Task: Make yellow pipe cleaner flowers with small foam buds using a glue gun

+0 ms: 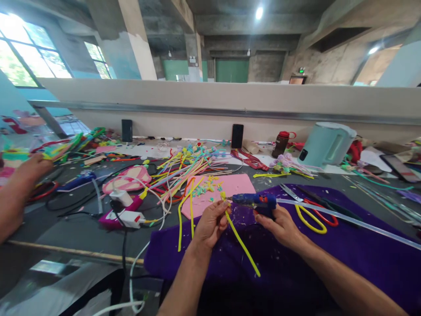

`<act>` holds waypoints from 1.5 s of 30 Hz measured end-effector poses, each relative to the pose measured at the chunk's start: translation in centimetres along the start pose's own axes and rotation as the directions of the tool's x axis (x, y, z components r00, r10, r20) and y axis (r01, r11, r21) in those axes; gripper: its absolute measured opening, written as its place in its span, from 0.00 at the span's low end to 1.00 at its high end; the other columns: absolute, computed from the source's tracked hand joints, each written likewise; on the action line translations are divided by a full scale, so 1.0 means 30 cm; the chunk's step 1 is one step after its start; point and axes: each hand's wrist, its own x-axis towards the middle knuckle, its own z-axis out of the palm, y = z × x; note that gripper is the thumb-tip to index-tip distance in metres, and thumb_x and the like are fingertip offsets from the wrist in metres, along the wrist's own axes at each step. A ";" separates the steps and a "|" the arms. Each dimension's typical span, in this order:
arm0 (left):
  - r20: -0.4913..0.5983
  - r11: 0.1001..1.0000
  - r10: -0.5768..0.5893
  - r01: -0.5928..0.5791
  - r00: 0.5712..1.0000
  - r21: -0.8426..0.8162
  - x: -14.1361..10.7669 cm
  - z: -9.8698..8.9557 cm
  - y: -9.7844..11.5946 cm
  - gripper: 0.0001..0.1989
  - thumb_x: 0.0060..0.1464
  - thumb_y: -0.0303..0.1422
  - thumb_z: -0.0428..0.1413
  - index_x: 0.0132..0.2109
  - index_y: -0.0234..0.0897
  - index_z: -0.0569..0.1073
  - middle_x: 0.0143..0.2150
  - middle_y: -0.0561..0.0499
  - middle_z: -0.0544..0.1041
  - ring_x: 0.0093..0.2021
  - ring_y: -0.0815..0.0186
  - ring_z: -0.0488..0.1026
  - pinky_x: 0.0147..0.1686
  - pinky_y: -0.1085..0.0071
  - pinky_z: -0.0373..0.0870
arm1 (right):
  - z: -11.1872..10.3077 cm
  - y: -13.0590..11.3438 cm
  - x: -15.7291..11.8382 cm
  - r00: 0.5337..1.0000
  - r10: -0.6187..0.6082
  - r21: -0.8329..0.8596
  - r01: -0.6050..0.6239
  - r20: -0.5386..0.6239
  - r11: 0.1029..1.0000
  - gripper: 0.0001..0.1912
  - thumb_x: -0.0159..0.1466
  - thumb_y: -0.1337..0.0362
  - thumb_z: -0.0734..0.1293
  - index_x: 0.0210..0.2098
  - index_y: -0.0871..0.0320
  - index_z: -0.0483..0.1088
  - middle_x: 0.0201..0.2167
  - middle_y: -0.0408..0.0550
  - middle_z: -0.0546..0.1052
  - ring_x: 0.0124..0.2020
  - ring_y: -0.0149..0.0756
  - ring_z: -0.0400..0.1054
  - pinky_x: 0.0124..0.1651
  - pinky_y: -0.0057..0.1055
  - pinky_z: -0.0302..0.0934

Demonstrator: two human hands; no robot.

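Between its thumb and fingers, my left hand [213, 221] pinches a yellow pipe cleaner [243, 245], whose long end slants down to the right. My right hand [279, 224] is wrapped around the handle of a blue hot glue gun [251, 200]. The gun's nozzle points left and is at the top of the pipe cleaner; I cannot tell if it touches. A long clear glue stick [345, 220] runs out of the gun's back to the right. Behind my left hand lies a pink sheet [241, 184] with small yellow and teal pieces [200, 188] on it.
Yellow-handled scissors [312, 219] lie on the purple cloth [362, 263] at right. Colourful pipe cleaners [194, 162] are heaped behind the pink sheet. Power strips [128, 218] with cables sit at left, near another person's hand [33, 171]. A kettle [325, 145] and bottle [281, 144] stand behind.
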 end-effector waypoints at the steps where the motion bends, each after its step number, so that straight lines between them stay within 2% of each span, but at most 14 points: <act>1: -0.001 1.000 0.002 -0.002 1.000 -0.003 0.001 0.000 0.001 0.09 0.44 0.32 0.58 0.29 0.30 0.67 0.18 0.58 0.65 0.11 0.84 0.53 0.09 0.86 0.48 | 0.001 -0.001 0.001 1.000 -0.010 0.006 0.010 0.006 1.000 0.12 0.60 0.57 0.59 0.32 0.60 0.68 0.27 0.46 0.70 0.28 0.33 0.63 0.33 0.28 0.57; 10: -0.022 1.000 -0.012 0.012 1.000 0.007 0.003 -0.001 0.002 0.11 0.44 0.34 0.59 0.28 0.31 0.66 0.15 0.61 0.61 0.09 0.83 0.50 0.08 0.86 0.48 | -0.003 0.001 0.003 1.000 0.005 0.039 -0.005 0.015 0.999 0.11 0.59 0.58 0.61 0.33 0.60 0.69 0.28 0.46 0.70 0.30 0.34 0.63 0.33 0.28 0.57; 14: -0.024 1.000 -0.006 0.006 1.000 -0.009 0.003 -0.002 0.005 0.10 0.43 0.33 0.59 0.29 0.30 0.67 0.17 0.59 0.65 0.09 0.83 0.51 0.08 0.85 0.49 | -0.006 0.001 0.007 0.999 0.032 0.128 -0.032 0.004 0.991 0.11 0.58 0.58 0.61 0.31 0.60 0.70 0.26 0.45 0.70 0.28 0.33 0.63 0.32 0.27 0.56; 17: -0.010 1.000 0.006 -0.006 1.000 -0.016 0.004 -0.005 0.005 0.10 0.43 0.32 0.59 0.28 0.30 0.67 0.18 0.57 0.67 0.10 0.84 0.52 0.08 0.86 0.51 | -0.008 0.003 0.016 0.995 0.093 0.245 -0.080 -0.044 0.966 0.14 0.59 0.57 0.60 0.28 0.60 0.70 0.24 0.45 0.70 0.26 0.32 0.63 0.30 0.27 0.56; 21: -0.001 1.000 -0.009 0.009 1.000 0.001 0.003 -0.005 0.005 0.10 0.44 0.33 0.58 0.26 0.30 0.67 0.14 0.59 0.63 0.10 0.83 0.52 0.08 0.86 0.50 | -0.008 0.033 0.055 0.963 0.224 0.344 -0.162 -0.148 0.925 0.14 0.56 0.56 0.63 0.21 0.60 0.66 0.21 0.44 0.69 0.24 0.31 0.62 0.29 0.27 0.56; 24: 0.012 1.000 0.003 -0.003 1.000 0.002 -0.001 -0.002 0.006 0.09 0.44 0.32 0.58 0.26 0.29 0.68 0.16 0.58 0.65 0.10 0.83 0.54 0.09 0.85 0.51 | -0.007 0.081 0.110 0.943 0.306 0.377 -0.237 -0.134 0.896 0.13 0.54 0.56 0.64 0.23 0.60 0.65 0.17 0.41 0.67 0.20 0.28 0.59 0.25 0.25 0.53; 27: 0.023 1.000 0.022 -0.022 1.000 -0.006 -0.003 0.000 0.006 0.08 0.44 0.31 0.58 0.27 0.29 0.69 0.18 0.56 0.68 0.11 0.82 0.57 0.09 0.85 0.53 | -0.005 0.142 0.169 0.922 0.383 0.379 -0.335 -0.058 0.863 0.15 0.53 0.54 0.65 0.24 0.61 0.64 0.15 0.41 0.67 0.16 0.26 0.57 0.20 0.24 0.49; 32: 0.033 1.000 0.020 -0.020 0.999 -0.023 -0.005 0.000 0.003 0.08 0.44 0.31 0.58 0.27 0.30 0.68 0.19 0.55 0.69 0.11 0.82 0.57 0.10 0.84 0.53 | 0.008 0.230 0.221 0.892 0.449 0.309 -0.443 0.054 0.842 0.17 0.50 0.52 0.65 0.23 0.61 0.65 0.14 0.41 0.68 0.14 0.26 0.58 0.18 0.23 0.49; 37: 0.046 1.000 0.003 -0.003 0.999 -0.012 -0.006 0.000 0.001 0.09 0.44 0.32 0.58 0.28 0.30 0.68 0.16 0.57 0.67 0.11 0.81 0.56 0.10 0.83 0.53 | 0.019 0.271 0.219 0.896 0.434 0.169 -0.445 0.100 0.880 0.19 0.53 0.49 0.61 0.24 0.61 0.65 0.19 0.44 0.71 0.17 0.28 0.63 0.19 0.23 0.51; 41: 0.016 1.000 0.006 -0.006 1.000 -0.004 -0.007 0.004 0.003 0.09 0.42 0.32 0.59 0.28 0.30 0.68 0.18 0.56 0.69 0.11 0.81 0.58 0.10 0.83 0.53 | 0.018 0.283 0.223 0.931 0.360 -0.046 -0.358 0.055 0.932 0.22 0.55 0.47 0.58 0.21 0.61 0.66 0.18 0.44 0.70 0.19 0.29 0.63 0.21 0.24 0.49; 45: 0.004 1.000 0.009 -0.009 1.000 0.010 -0.009 0.007 0.002 0.09 0.42 0.32 0.59 0.28 0.30 0.68 0.21 0.55 0.70 0.12 0.82 0.58 0.11 0.83 0.53 | 0.028 0.293 0.236 0.949 0.315 -0.200 -0.312 -0.018 0.929 0.22 0.53 0.47 0.61 0.15 0.59 0.64 0.14 0.42 0.65 0.19 0.30 0.59 0.22 0.26 0.44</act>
